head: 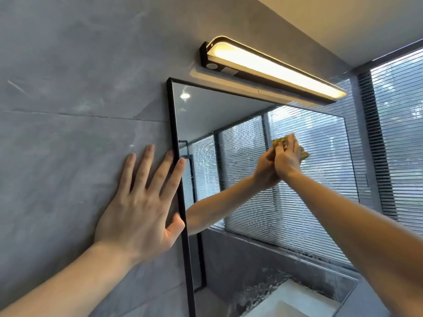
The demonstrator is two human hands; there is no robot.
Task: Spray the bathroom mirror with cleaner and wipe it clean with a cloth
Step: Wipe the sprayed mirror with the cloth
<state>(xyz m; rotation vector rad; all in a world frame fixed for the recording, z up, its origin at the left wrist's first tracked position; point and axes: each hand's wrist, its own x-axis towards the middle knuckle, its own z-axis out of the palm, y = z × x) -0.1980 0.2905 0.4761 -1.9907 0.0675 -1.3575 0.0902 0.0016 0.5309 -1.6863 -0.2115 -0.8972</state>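
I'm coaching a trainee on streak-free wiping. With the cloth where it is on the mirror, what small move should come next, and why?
Probably a stroke down and to the left. The right hand presses the yellow cloth flat against the upper part of the black-framed mirror, while spray droplets and streaks show below and left of it. The left hand rests open on the grey tiled wall.

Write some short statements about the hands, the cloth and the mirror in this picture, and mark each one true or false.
1. The right hand presses a cloth on the mirror. True.
2. The left hand holds a spray bottle. False: it holds nothing and lies flat on the wall beside the frame.
3. The lamp above the mirror is on. True.
4. The lower glass is dry and spotless. False: wet streaks and droplets show there.
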